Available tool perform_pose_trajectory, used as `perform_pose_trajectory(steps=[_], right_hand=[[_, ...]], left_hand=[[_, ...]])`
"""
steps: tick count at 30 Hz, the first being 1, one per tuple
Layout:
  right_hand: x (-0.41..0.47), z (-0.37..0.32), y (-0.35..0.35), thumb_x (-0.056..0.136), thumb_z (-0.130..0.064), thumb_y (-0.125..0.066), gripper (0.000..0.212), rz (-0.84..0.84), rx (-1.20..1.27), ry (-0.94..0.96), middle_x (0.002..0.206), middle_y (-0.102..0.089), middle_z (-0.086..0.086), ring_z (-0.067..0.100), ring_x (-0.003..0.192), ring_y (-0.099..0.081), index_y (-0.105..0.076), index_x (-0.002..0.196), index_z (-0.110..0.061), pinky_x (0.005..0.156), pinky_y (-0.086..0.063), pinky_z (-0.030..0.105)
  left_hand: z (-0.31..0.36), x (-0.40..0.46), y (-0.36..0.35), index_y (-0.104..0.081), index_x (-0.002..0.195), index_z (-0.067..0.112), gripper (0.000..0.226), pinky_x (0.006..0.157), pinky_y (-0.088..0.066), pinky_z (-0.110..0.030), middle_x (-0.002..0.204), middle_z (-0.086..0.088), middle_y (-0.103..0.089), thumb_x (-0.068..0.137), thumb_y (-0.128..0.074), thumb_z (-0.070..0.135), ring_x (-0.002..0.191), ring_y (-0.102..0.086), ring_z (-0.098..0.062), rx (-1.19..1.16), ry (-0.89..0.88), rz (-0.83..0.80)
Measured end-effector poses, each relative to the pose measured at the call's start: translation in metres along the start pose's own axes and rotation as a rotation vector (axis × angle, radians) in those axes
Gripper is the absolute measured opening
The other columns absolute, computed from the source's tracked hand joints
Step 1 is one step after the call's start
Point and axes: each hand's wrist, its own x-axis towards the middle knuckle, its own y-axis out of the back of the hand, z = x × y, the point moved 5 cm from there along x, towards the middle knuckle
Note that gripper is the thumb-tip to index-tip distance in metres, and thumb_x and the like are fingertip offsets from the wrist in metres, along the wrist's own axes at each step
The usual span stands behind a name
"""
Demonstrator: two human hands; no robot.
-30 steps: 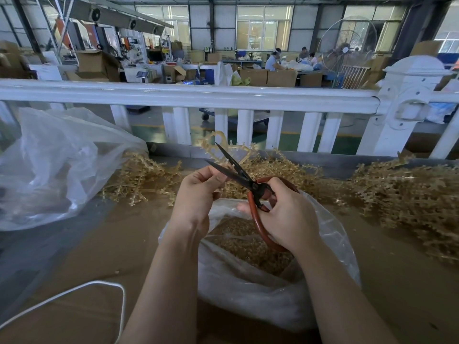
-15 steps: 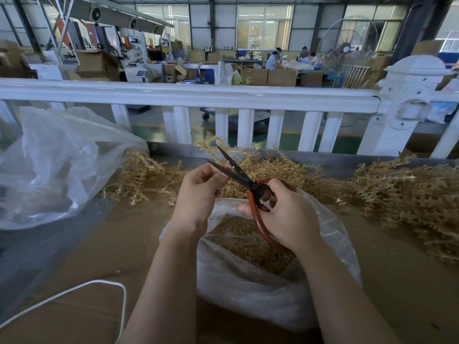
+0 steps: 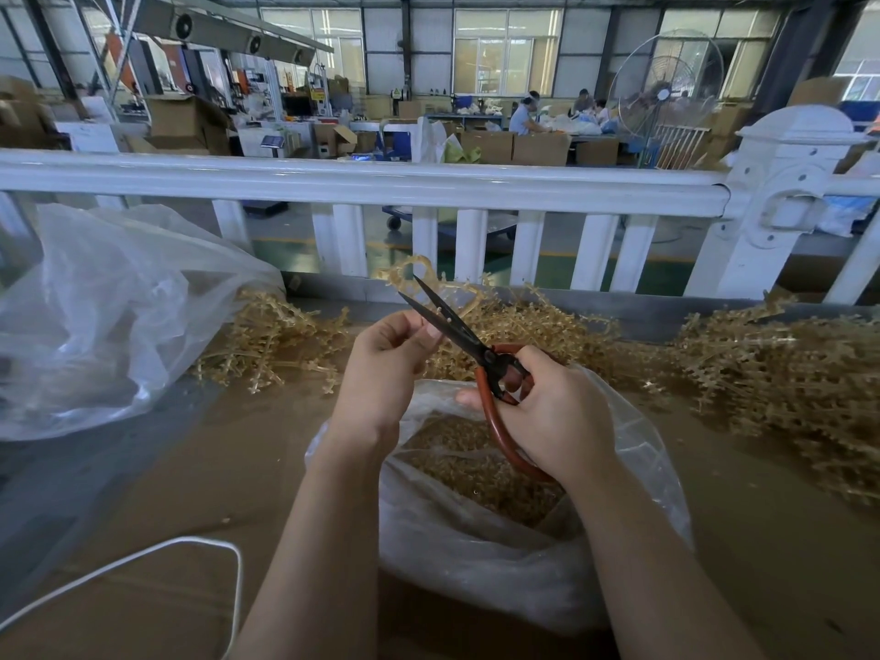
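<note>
scissors (image 3: 458,332) black-bladed, red-handled, gripped by right hand (image 3: 562,414) | tan sprig (image 3: 413,268) pinched by left hand (image 3: 381,369)

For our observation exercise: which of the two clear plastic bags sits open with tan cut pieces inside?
The front bag, below the scissors: its open mouth shows a heap of tan bits. The other bag lies crumpled far left.

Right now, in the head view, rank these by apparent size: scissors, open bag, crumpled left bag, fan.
1. Open bag and crumpled left bag: too alike to rank, the open one nearer.
2. Scissors.
3. Fan, small only through distance.
</note>
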Motion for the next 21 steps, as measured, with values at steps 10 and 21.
perform_pose_trajectory(steps=[10, 21], right_hand=[[0.0009, -0.0024, 0.0023, 0.066, -0.098, -0.033, 0.080, 0.013, -0.094, -0.001, 0.077, -0.065, -0.019, 0.002, 0.066, -0.061, -0.062, 0.094, -0.029, 0.053, -0.052, 0.022], [-0.0002, -0.0020, 0.0045, 0.068, -0.091, -0.046, 0.072, 0.061, -0.109, 0.023, 0.071, -0.062, -0.018, 0.005, 0.061, -0.058, -0.066, 0.086, -0.024, 0.053, -0.046, 0.022]], left_hand=[[0.0004, 0.0022, 0.0023, -0.065, 0.086, 0.003, 0.015, 0.065, -0.044, -0.006, 0.080, -0.005, -0.060, 0.096, -0.055, 0.002, 0.072, -0.053, -0.005, 0.058, -0.047, 0.037], [0.0053, 0.0000, -0.0010, -0.065, 0.077, 0.014, 0.024, 0.063, -0.041, -0.005, 0.064, 0.015, -0.059, 0.096, -0.056, 0.001, 0.063, -0.052, 0.007, 0.071, -0.091, 0.015]])
